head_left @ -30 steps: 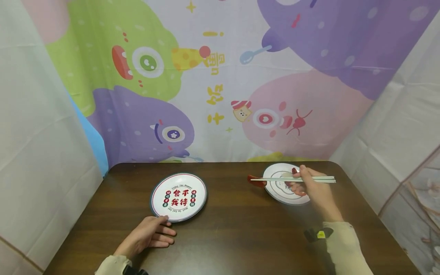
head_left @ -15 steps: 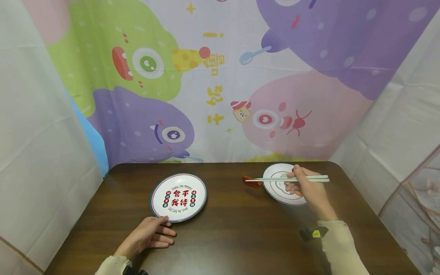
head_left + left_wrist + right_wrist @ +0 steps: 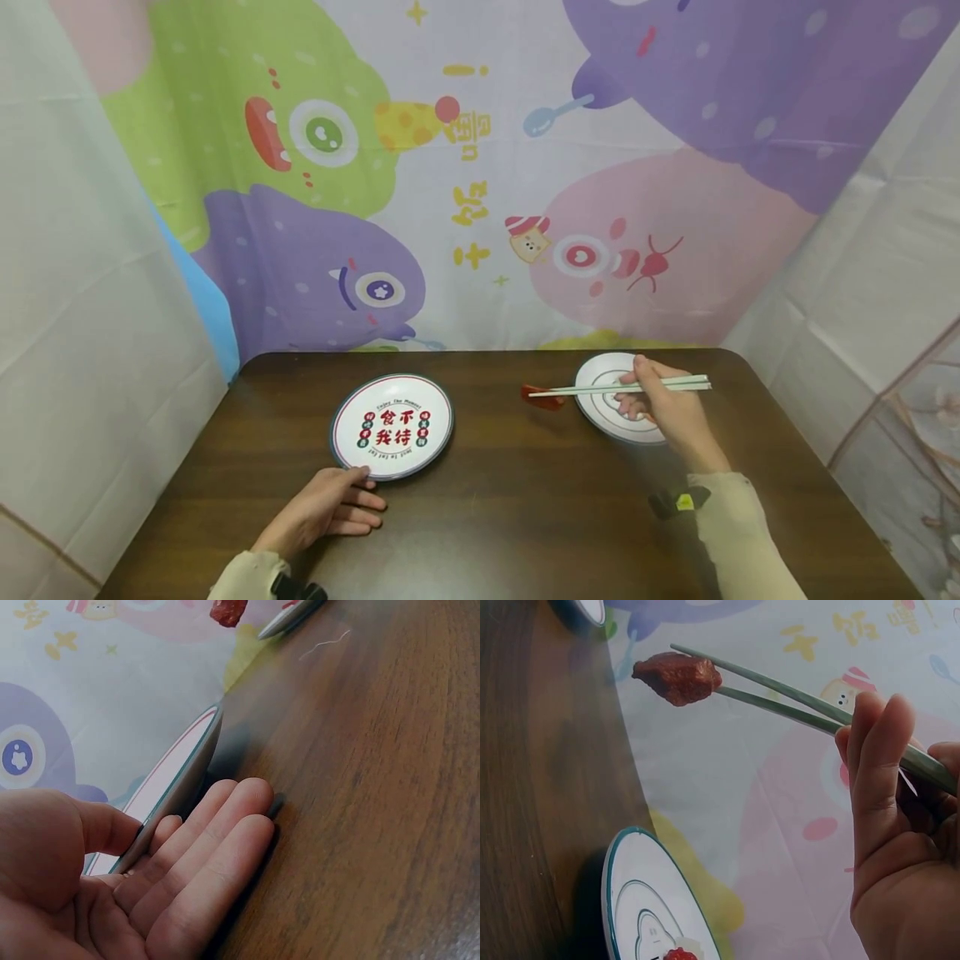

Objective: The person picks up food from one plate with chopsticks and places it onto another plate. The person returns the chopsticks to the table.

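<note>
Green-white chopsticks (image 3: pixel 600 389) are held in my right hand (image 3: pixel 671 417), over the right plate (image 3: pixel 600 367). Their tips pinch a glossy reddish-brown chunk that looks like meat (image 3: pixel 679 678), raised above the table just left of that plate. On the left lies a white plate with red characters and a dark rim (image 3: pixel 393 388). My left hand (image 3: pixel 322 510) pinches its near edge: the thumb rests on the rim and the index finger is tucked beneath, while the other fingers (image 3: pixel 217 877) extend beside it, over the table.
A small red piece (image 3: pixel 679 954) sits on the right plate, cut off by the right wrist view's lower edge. Both plates stand on a dark wooden table (image 3: pixel 487 500). Behind it hangs a cartoon-printed cloth (image 3: pixel 480 317), with pale sheets (image 3: pixel 862 292) at the sides.
My right hand has moved left, carrying the chopsticks and the meat chunk farther from the right plate. The left hand keeps its place at the left plate's edge.
</note>
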